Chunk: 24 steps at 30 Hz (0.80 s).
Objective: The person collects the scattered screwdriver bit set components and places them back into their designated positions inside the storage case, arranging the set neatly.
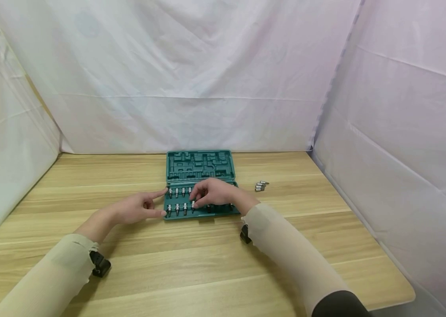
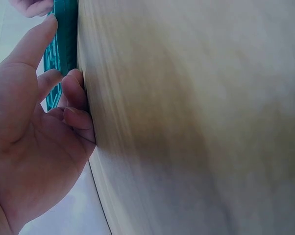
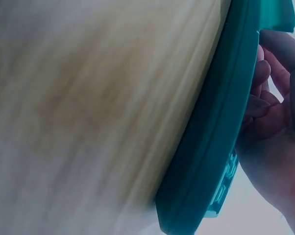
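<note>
A green plastic case (image 1: 200, 216) lies unfolded on the table, with two rows of bit sockets, silver with dark tips, in its near half. My left hand (image 1: 133, 208) is at the case's left side in the head view. Its index finger and thumb reach out straight and touch that edge, while the other fingers bend in. Over the case, my right hand (image 1: 216, 192) pinches a bit socket (image 1: 193, 205) in the front row between thumb and fingers. Part of both rows is hidden behind this hand. In the right wrist view, the case wall (image 3: 211, 127) hides the fingertips.
The case's lid (image 1: 199, 165), with moulded recesses, lies back toward the white curtain (image 1: 191, 88). Several loose bit sockets (image 1: 260, 186) are grouped on the wooden table (image 1: 159, 264) to the right of the case. White sheets also hang at both sides.
</note>
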Available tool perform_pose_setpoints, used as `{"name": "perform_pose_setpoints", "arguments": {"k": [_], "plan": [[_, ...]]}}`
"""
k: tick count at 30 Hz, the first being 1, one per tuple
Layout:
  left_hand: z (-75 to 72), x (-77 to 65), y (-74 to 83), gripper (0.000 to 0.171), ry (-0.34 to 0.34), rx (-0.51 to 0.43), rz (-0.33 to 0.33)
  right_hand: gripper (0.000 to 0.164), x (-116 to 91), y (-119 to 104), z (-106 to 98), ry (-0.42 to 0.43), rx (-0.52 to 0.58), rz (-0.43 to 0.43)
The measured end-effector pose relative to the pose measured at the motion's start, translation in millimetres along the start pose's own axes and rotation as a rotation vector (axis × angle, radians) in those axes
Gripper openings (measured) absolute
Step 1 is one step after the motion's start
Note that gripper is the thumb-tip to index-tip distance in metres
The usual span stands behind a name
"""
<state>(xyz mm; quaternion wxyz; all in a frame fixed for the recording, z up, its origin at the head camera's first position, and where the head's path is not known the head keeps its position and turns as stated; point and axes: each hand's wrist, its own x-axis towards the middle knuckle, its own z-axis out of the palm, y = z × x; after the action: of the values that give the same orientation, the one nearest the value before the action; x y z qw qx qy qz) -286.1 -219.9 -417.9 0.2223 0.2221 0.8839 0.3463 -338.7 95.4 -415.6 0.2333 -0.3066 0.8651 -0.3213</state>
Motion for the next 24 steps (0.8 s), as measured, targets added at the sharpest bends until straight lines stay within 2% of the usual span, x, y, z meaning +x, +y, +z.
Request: {"name": "perform_pose_setpoints", "arguments": {"k": [3,10,24], "plan": [[0.2,0.2,-0.4,0.09,0.002,0.001,-0.001,0.017,0.2,0.7,-0.2,0.003,0.0,0.006],[0.4,0.7,-0.7,0.09,0.002,0.005,0.0,0.007,-0.7,0.1,-0.4,-0.009,0.015,-0.012],[0.8,1.8,-2.6,0.091,0.001,0.005,0.0,0.011,0.4,-5.9,0.9,-0.022,-0.019,0.022]]}}
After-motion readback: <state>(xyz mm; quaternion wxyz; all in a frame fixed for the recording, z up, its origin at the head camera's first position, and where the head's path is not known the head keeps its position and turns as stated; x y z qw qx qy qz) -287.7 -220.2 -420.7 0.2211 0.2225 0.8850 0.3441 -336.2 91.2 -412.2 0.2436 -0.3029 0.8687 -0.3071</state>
